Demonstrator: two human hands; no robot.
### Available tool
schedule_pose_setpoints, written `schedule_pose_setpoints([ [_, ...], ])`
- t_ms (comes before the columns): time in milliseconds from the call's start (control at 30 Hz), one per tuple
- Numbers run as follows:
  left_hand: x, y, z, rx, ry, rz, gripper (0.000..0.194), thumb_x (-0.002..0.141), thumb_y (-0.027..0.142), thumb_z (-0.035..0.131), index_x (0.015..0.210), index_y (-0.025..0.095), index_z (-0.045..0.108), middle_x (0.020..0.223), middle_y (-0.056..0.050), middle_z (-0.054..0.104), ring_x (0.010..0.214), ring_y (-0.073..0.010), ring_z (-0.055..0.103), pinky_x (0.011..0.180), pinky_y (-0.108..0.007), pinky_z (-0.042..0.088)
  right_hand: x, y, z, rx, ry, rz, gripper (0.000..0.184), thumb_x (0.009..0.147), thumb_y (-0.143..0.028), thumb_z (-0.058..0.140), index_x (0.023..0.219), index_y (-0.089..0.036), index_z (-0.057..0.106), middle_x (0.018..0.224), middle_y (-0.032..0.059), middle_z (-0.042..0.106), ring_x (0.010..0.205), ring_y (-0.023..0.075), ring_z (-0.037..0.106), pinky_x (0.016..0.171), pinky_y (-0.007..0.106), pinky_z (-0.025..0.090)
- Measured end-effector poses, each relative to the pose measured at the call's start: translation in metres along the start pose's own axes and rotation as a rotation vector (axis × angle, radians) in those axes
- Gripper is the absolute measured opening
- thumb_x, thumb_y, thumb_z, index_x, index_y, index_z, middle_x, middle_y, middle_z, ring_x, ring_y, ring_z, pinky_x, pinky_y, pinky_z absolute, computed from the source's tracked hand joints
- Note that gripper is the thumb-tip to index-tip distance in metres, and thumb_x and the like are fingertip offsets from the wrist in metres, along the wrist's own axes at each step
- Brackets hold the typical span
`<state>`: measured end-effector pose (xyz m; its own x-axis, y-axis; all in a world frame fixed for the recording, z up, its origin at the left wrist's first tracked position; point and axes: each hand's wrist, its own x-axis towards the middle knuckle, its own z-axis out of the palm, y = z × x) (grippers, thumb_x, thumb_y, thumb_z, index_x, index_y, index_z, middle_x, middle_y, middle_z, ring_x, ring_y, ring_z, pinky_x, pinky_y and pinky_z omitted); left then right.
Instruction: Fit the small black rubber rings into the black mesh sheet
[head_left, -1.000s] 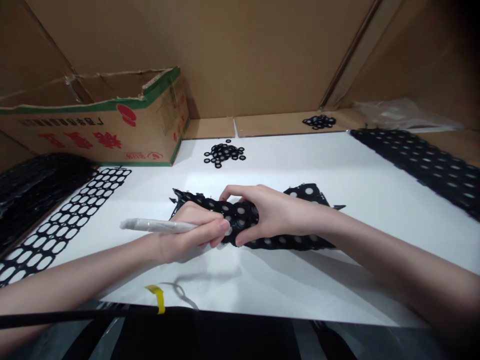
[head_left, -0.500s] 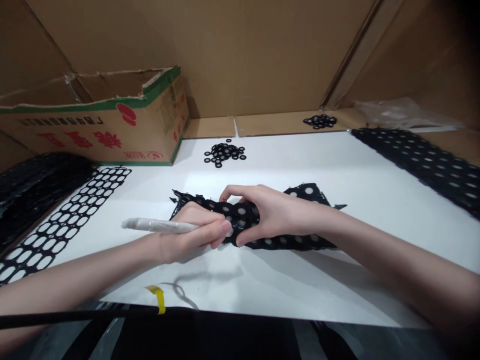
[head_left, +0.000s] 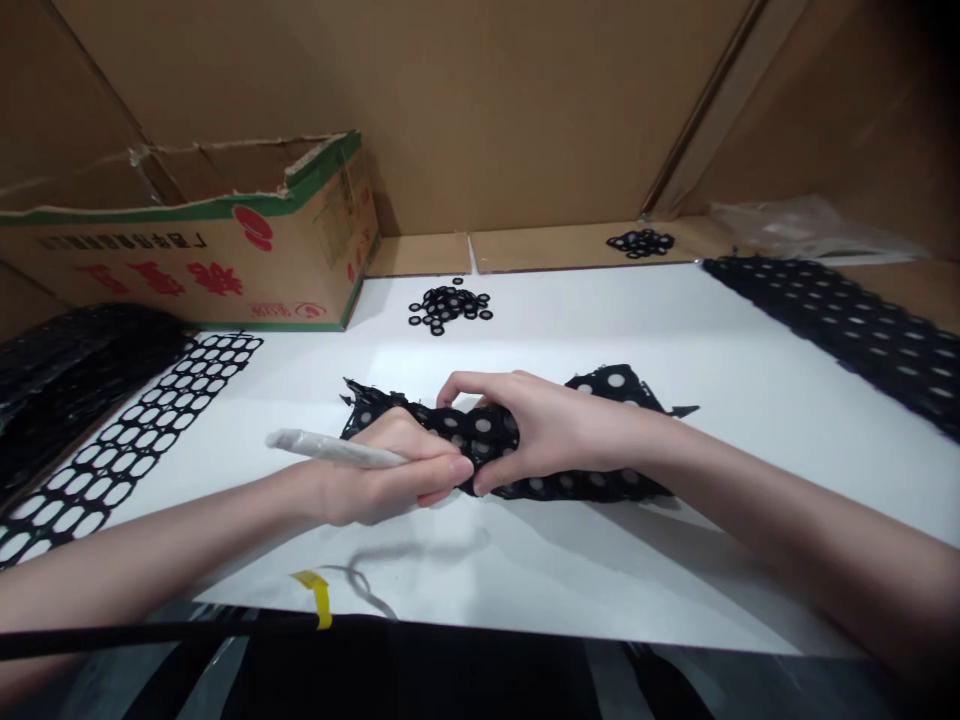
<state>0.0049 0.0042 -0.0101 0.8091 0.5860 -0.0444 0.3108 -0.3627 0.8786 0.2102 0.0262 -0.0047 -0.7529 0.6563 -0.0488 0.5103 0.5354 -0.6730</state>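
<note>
Walled in by cardboard [head_left: 525, 120], at a white counter [head_left: 585, 600]. Pinching a white tool [head_left: 337, 449] in the left fingers [head_left: 450, 470], its tip hidden by the black mesh [head_left: 495, 440], and clasping that mesh, bunched mid-counter, between curled right fingers [head_left: 484, 382]. Facing a pile of rings [head_left: 450, 302] well beyond, with wide-holed netting [head_left: 135, 473] at left, a second mesh [head_left: 847, 315] at right and a box [head_left: 300, 255] at back left.

Head camera (near) — looks forward; down onto left hand [head_left: 411, 478] and right hand [head_left: 551, 425].
</note>
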Motion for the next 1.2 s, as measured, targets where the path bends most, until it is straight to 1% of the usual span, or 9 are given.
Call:
schedule_pose_setpoints([
  [100,0.0,0.0,-0.001,-0.027,-0.042,-0.006,0.042,0.093,0.024,0.041,0.051,0.015,0.041,0.048,0.003,0.041,0.047,-0.0065,0.038,0.051,-0.023,0.03,0.0,0.0,0.0,0.0,0.001,-0.005,0.056,0.066,-0.034,0.078,0.114,-0.022,0.052,0.108,0.0047,0.063,0.093,0.0219,0.057,0.075,0.032,0.043],
  [200,0.0,0.0,-0.001,-0.094,-0.008,-0.024,0.043,0.093,0.025,0.042,0.051,0.015,0.041,0.047,0.003,0.04,0.046,-0.0063,0.037,0.05,-0.023,0.03,0.0,0.001,-0.001,0.0,-0.005,0.005,0.058,0.066,-0.036,0.079,0.115,-0.022,0.051,0.106,0.0044,0.063,0.092,0.0215,0.057,0.074,0.031,0.043],
  [433,0.0,0.001,-0.004,-0.229,0.016,-0.13,0.045,0.092,0.03,0.044,0.05,0.014,0.047,0.045,0.003,0.037,0.046,-0.0074,0.036,0.048,-0.023,0.029,0.002,0.004,-0.004,-0.014,-0.034,0.043,0.065,0.063,-0.04,0.081,0.117,-0.021,0.051,0.088,0.0013,0.061,0.076,0.0184,0.054,0.063,0.028,0.041],
  [767,0.001,0.003,-0.004,-0.404,-0.013,-0.196,0.048,0.091,0.033,0.047,0.048,0.013,0.048,0.041,0.002,0.036,0.045,-0.008,0.037,0.046,-0.024,0.027,0.003,0.018,-0.017,-0.067,0.008,0.024,0.065,0.056,-0.046,0.083,0.109,-0.02,0.055,0.099,0.0037,0.063,0.086,0.0216,0.057,0.071,0.03,0.042],
  [867,0.001,0.0,-0.008,-0.369,0.028,-0.186,0.048,0.09,0.035,0.047,0.047,0.013,0.048,0.04,0.002,0.036,0.043,-0.0072,0.033,0.044,-0.025,0.023,0.005,0.021,-0.019,-0.068,0.058,0.033,0.049,0.068,-0.049,0.074,0.103,-0.018,0.058,0.093,0.0041,0.064,0.083,0.0205,0.057,0.071,0.03,0.041],
  [933,0.003,-0.003,-0.013,-0.285,0.112,-0.184,0.048,0.091,0.037,0.046,0.049,0.013,0.049,0.04,0.003,0.037,0.042,-0.0068,0.03,0.044,-0.025,0.021,0.008,0.022,-0.015,-0.039,0.12,0.031,0.03,0.081,-0.043,0.062,0.096,-0.017,0.061,0.093,0.005,0.066,0.082,0.0191,0.057,0.073,0.03,0.041],
  [1000,0.006,-0.006,-0.019,-0.171,0.201,-0.169,0.047,0.092,0.037,0.044,0.051,0.013,0.05,0.042,0.003,0.039,0.044,-0.007,0.031,0.046,-0.024,0.022,0.012,0.023,-0.009,-0.051,0.198,0.057,0.022,0.088,-0.035,0.051,0.088,-0.016,0.062,0.09,0.0064,0.067,0.081,0.0184,0.058,0.075,0.031,0.041],
  [1100,0.012,-0.013,-0.027,-0.016,0.285,-0.129,0.046,0.094,0.038,0.042,0.056,0.013,0.05,0.047,0.003,0.042,0.05,-0.0081,0.037,0.051,-0.023,0.027,0.019,0.024,0.002,-0.111,0.294,0.081,0.013,0.086,-0.025,0.053,0.085,-0.016,0.062,0.089,0.0075,0.066,0.081,0.0183,0.057,0.076,0.031,0.041],
  [1200,0.016,-0.018,-0.031,0.072,0.309,-0.117,0.045,0.095,0.04,0.039,0.059,0.014,0.051,0.051,0.003,0.043,0.055,-0.0093,0.041,0.057,-0.023,0.031,0.022,0.026,0.009,-0.111,0.358,0.103,0.006,0.08,-0.02,0.058,0.085,-0.017,0.061,0.087,0.0055,0.065,0.079,0.0174,0.054,0.075,0.031,0.041],
])
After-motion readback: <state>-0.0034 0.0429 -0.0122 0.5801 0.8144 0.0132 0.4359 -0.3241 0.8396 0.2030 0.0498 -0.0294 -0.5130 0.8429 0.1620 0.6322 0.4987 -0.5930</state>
